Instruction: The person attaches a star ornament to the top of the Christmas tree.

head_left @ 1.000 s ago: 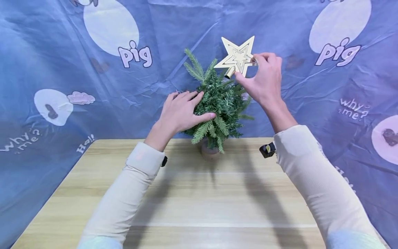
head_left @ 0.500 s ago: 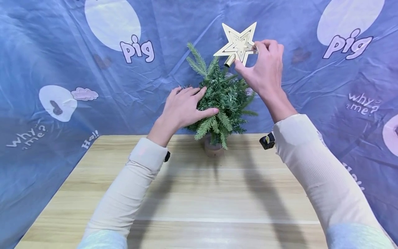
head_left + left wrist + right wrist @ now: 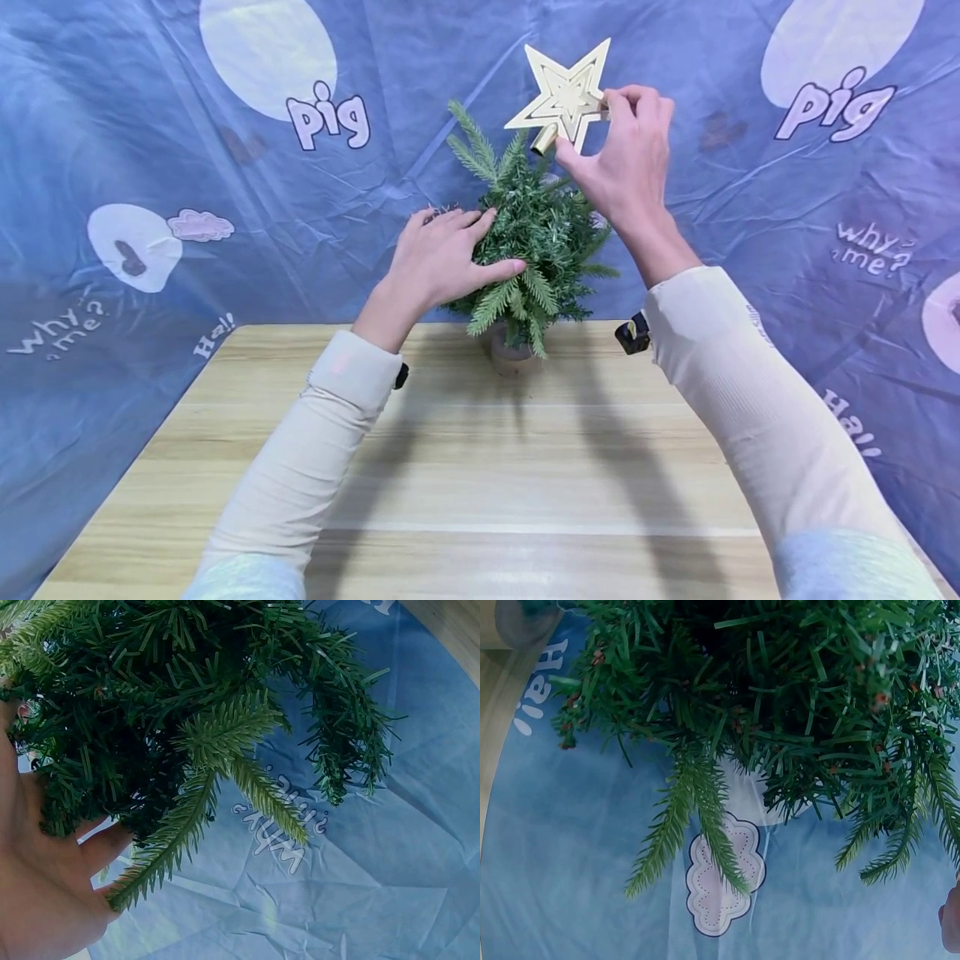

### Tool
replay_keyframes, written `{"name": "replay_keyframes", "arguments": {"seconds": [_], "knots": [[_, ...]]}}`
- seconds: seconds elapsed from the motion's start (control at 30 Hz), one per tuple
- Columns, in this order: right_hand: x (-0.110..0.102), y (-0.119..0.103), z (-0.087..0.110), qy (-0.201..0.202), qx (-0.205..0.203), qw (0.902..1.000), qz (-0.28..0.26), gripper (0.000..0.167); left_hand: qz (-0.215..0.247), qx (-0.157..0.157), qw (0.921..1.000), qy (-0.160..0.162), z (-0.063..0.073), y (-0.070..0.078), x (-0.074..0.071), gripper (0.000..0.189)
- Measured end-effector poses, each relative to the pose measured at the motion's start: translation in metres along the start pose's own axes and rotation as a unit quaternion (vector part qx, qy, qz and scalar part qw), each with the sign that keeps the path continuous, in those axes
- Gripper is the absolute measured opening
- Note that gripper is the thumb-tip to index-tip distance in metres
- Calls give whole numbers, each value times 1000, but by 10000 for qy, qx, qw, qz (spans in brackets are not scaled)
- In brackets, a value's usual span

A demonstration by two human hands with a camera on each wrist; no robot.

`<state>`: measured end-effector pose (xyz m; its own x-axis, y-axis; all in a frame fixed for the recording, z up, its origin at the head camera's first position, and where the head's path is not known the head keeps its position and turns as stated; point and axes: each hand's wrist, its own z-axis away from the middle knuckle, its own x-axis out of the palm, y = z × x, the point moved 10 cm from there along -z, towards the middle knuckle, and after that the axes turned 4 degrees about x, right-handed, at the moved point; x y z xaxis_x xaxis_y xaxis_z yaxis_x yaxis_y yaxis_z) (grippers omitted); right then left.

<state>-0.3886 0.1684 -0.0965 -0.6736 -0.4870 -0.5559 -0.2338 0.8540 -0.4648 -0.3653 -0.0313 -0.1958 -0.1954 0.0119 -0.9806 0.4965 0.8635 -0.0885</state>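
My right hand (image 3: 633,158) pinches a gold star tree topper (image 3: 567,98) by its right side. The star is tilted, and its short tube-shaped socket points down to the left, close to the top of a small artificial Christmas tree (image 3: 536,225). My left hand (image 3: 442,254) rests against the left side of the tree, fingers spread and thumb across the front branches. In the left wrist view, foliage (image 3: 142,712) partly covers that hand's fingers. The right wrist view has dense branches (image 3: 780,690) and a fingertip (image 3: 951,922) at the edge; the star is outside that view.
The tree's round base (image 3: 512,354) stands near the back edge of a light wooden table (image 3: 525,475). Behind hangs a wrinkled blue cloth (image 3: 405,175) printed with words and pale shapes. A small black device (image 3: 633,333) sits at the right wrist.
The right hand has raised the star a little and moved it slightly left, nearer the treetop. The left hand stays against the tree. The head view has shifted slightly.
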Motion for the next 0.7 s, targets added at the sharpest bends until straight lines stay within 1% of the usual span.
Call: {"name": "replay_keyframes", "arguments": {"seconds": [0.27, 0.43, 0.7], "knots": [[4, -2, -1, 34, -53, 10000, -3, 65, -30, -1, 10000, -3, 0, 0, -1, 102], [7, -4, 1, -49, -59, 10000, 37, 68, -26, -23, 10000, -52, 1, -1, 1, 102], [10, -4, 2, -107, -74, 9999, 110, 70, -11, -25, 10000, 42, 0, 0, 1, 102]]}}
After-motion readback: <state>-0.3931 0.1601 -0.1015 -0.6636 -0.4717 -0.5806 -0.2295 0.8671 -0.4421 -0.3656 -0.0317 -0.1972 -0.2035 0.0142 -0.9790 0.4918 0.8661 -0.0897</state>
